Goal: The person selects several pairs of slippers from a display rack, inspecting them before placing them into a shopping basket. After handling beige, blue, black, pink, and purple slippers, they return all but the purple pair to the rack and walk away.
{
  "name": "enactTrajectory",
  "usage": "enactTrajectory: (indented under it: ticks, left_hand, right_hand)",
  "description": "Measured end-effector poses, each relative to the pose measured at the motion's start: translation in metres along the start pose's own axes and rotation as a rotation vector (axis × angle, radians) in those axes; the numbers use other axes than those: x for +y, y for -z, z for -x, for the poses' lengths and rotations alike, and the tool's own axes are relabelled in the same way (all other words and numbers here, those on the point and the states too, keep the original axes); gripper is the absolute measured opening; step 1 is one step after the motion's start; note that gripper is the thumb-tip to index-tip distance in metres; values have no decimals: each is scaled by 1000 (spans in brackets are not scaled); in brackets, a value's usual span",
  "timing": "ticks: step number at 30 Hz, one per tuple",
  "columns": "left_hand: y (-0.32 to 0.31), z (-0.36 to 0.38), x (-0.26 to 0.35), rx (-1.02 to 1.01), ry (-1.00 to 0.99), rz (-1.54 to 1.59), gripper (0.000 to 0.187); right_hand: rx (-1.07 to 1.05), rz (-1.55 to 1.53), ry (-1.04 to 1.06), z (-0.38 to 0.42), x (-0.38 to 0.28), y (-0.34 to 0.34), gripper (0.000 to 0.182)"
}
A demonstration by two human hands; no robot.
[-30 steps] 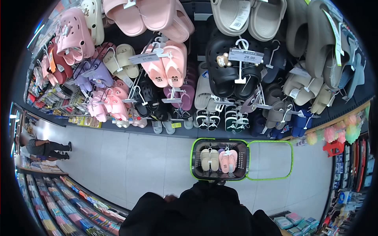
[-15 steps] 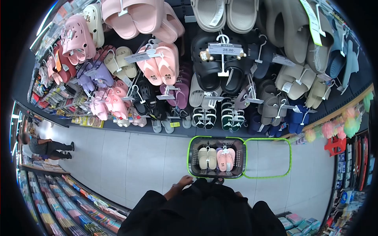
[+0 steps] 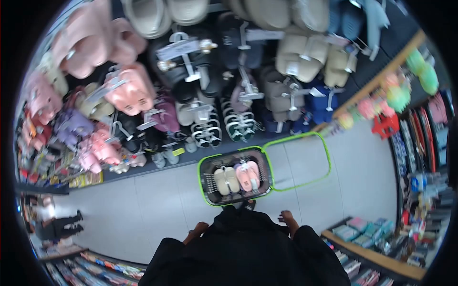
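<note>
A dark shopping basket [image 3: 204, 187] with a green rim stands on the floor in front of me. Inside it lie a beige pair of slippers [image 3: 226, 181] and a pink pair of slippers [image 3: 248, 176], side by side, with something purple partly hidden behind the pink pair. My left hand [image 3: 200, 228] hangs low beside my body, left of the basket and apart from it; blur hides its fingers. On the other side, my right hand [image 3: 286, 218] is held below the green handle loop [image 3: 329, 162], fingers apart and holding nothing.
Racks of hanging slippers [image 3: 298, 55] fill the wall ahead, with price tags. Shelves of packaged goods [image 3: 362, 233] stand at the lower right, and more goods [image 3: 107, 267] at the lower left. A red stool [image 3: 385, 126] is at the right. A person [image 3: 57, 228] stands far left.
My view has turned right and tilted, so the basket and racks sit further left. My right hand has come into view, and my left hand has drawn away from the basket.
</note>
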State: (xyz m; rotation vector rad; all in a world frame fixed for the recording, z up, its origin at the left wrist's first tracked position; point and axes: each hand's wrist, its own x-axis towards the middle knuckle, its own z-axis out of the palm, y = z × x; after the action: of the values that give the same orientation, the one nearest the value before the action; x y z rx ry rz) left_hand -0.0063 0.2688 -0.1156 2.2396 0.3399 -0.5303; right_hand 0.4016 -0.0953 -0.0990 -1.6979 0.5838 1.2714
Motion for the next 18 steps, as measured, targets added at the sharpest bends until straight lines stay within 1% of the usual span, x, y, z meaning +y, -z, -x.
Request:
enactTrajectory:
  ticks: [1,2,4,5,6,7,9,10,11,12,13,15,18]
  left_hand:
    - [1,6,7,-81,129,76,23]
    - [5,11,17,-156,264,147,24]
    - [27,8,53,-188,251,139,24]
    - [32,4,64,-198,252,139,24]
    - [35,-1,75,-207,257,141,24]
    - [36,-4,82,-208,267,145,24]
    - [45,-16,93,-201,292,145,25]
    - [46,-23,97,-196,306,146,25]
    - [48,-33,99,-181,320,148,25]
    - [54,-41,103,-155,340,152,25]
    - [57,-44,103,-122,371,156,25]
    - [60,-46,101,-46,436,171,25]
    - [54,-59,103,50,509,207,25]
  right_hand:
    - [133,6,17,11,-17,2,19]
    - [148,-14,32,7,-27,16,26]
    - [249,-61,72,-16,-39,47,41]
    - [344,-45,94,-30,-44,65,35]
    - [367,-68,106,-33,-59,83,40]
    - [397,-187,104,-39,-71,99,45]
    - [385,-375,74,-55,-92,126,52]
    - [375,-374,73,-68,-92,134,52]
    - [389,-460,46,-83,-93,139,54]
    - [392,-540,21,-102,-96,138,56]
    - [362,-556,5,-110,-100,132,60]
    - [336,-530,-66,-154,-88,125,62]
    - [320,-595,-193,-198,-80,101,71]
